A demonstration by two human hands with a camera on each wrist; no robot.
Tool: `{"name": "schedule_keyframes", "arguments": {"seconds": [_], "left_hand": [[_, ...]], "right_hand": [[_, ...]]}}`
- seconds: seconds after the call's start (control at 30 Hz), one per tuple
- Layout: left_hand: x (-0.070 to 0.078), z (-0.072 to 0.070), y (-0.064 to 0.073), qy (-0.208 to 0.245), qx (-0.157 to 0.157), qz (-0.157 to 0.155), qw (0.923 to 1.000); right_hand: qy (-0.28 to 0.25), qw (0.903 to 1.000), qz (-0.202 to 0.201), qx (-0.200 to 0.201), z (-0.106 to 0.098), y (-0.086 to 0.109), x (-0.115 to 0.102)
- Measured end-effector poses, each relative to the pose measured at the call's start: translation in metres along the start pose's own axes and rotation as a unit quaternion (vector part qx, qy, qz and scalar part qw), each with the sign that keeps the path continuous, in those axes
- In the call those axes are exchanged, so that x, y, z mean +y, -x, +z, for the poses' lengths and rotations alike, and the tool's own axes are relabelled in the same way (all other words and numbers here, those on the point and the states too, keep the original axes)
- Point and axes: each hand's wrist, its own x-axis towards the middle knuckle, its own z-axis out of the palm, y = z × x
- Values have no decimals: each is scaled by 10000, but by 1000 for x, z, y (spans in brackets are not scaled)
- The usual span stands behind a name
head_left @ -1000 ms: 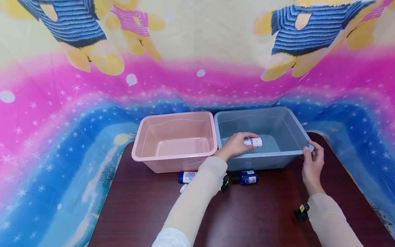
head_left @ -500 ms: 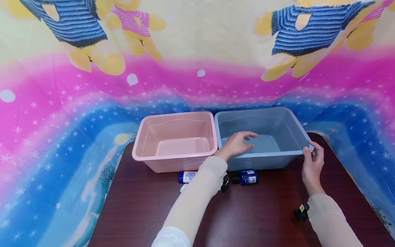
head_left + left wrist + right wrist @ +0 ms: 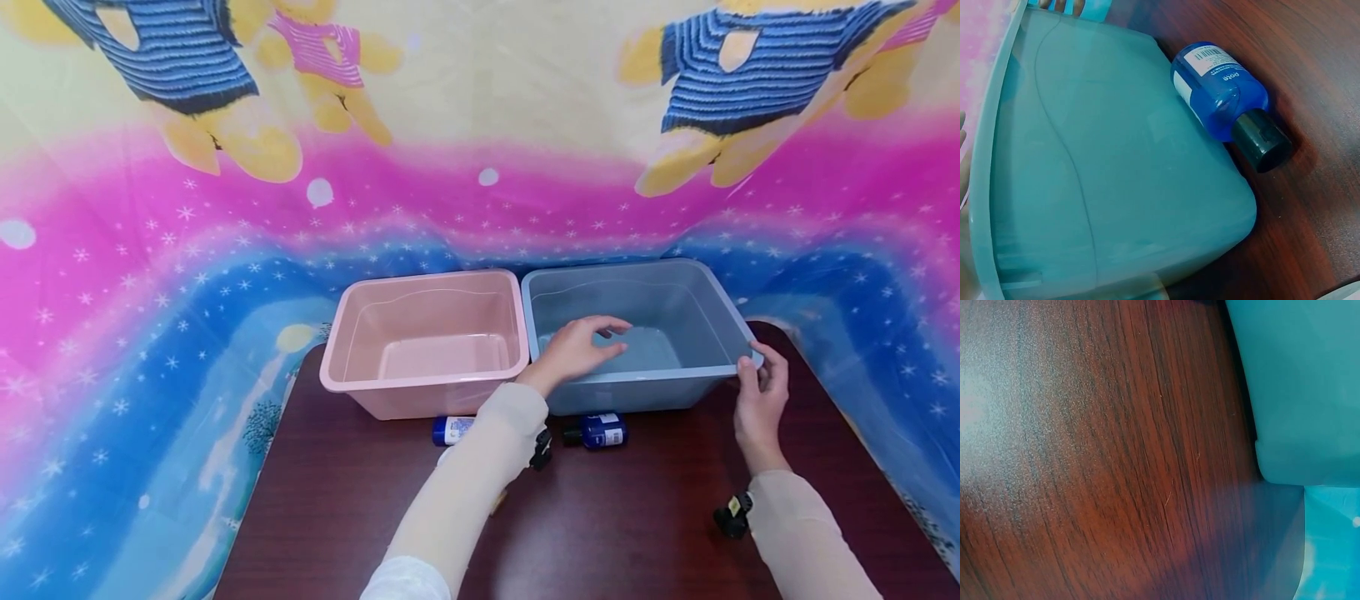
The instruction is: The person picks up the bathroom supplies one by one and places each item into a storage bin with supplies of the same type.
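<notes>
My left hand [image 3: 581,346] hovers over the near side of the grey-blue plastic bin [image 3: 630,393], fingers spread apart with nothing between them. At that bin's front right corner, my right hand [image 3: 761,404] grips the rim between thumb and fingers. On the table in front of the bin lies a dark blue bottle [image 3: 603,431] with a black cap. The left wrist view shows the same blue bottle [image 3: 1219,87] on its side, close to the bin's wall. The white bottle seen earlier in my left hand is out of sight.
A pink bin [image 3: 431,402] stands left of the grey-blue one. Before it lies a blue and white bottle [image 3: 453,430], partly covered by my left forearm. A white item [image 3: 444,457] and a small tan item [image 3: 498,501] peek out beside that forearm. A printed curtain [image 3: 480,200] hangs behind.
My left hand has let go of the white bottle over the grey-blue bin, and its fingers have spread. The left forearm has shifted slightly left. My right hand stays on the rim.
</notes>
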Motion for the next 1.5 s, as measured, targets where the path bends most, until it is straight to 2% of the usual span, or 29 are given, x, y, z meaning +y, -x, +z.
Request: {"name": "schedule_keyframes", "arguments": {"seconds": [0.5,0.8,1.03,1.37,1.5], "left_hand": [[14,-7,16,-475,81,468,9977],[21,-11,28,-335,162,706,9968],[34,-12,37,-386,195,791,9959],[51,-10,48,-665,438,1340,9878],[54,-8,55,-617,360,1414,9874]], "right_hand": [[-12,10000,-18,66,1,3,0],[-3,10000,-13,-27,1,3,0],[92,10000,-18,-2,3,4,-3],[322,9995,20,-11,3,5,-8],[308,9995,41,-22,3,5,-6]]}}
